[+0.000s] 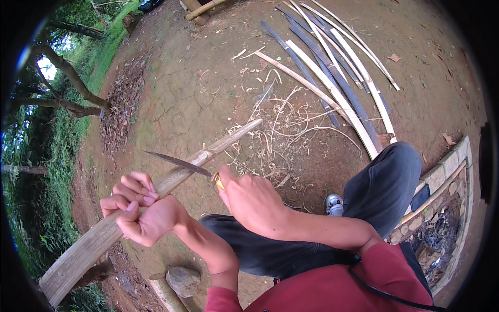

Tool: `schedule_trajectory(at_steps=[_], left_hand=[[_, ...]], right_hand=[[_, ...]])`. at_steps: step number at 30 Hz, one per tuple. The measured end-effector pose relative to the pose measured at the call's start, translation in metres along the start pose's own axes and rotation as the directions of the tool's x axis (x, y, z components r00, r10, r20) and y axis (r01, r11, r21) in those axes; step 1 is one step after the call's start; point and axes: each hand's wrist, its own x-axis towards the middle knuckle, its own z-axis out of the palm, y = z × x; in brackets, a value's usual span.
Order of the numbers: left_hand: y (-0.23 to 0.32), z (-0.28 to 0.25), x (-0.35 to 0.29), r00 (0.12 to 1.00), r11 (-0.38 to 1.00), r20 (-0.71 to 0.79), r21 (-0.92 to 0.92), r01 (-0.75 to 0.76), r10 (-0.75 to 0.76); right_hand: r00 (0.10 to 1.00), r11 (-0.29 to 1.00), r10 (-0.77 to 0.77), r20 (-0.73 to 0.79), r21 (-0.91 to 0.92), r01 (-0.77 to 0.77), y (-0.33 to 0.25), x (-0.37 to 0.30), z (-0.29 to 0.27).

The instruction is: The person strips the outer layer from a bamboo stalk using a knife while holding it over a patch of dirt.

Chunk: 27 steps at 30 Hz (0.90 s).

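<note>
The left hand (152,218) curls over the slanting plank (83,255), perhaps steadying work; whether it pinches anything, I cannot tell. The right hand (254,202) grips the knife (182,163) by its handle, blade across the plank. Strips (338,99) lie beyond, probably out of the way.

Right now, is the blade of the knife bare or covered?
Bare: the dark blade shows uncovered from its tip to the yellow handle in the right hand.
</note>
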Motion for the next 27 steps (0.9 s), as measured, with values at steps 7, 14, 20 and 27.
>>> schedule_trajectory(at_steps=[7, 14, 20, 27], left_hand=[[-0.004, -0.01, 0.007, 0.996, 0.995, 0.075, -0.079, 0.053, -0.047], [-0.006, -0.011, 0.007, 1.0, 0.999, 0.014, -0.036, -0.011, 0.012], [-0.004, -0.008, 0.001, 0.999, 1.0, 0.048, -0.017, -0.023, 0.023], [0.0, -0.019, 0.022, 0.994, 0.992, 0.051, 0.095, 0.088, -0.093]], right_hand=[[0.999, 0.996, 0.005, -0.042, -0.093, -0.009, 0.048, 0.024, 0.016], [1.0, 1.0, -0.026, -0.01, 0.015, 0.026, -0.002, -0.001, 0.004], [0.995, 0.994, 0.043, -0.086, -0.093, -0.051, 0.061, 0.027, 0.04], [0.883, 0.899, 0.103, 0.459, 0.336, -0.279, 0.041, 0.041, -0.001]])
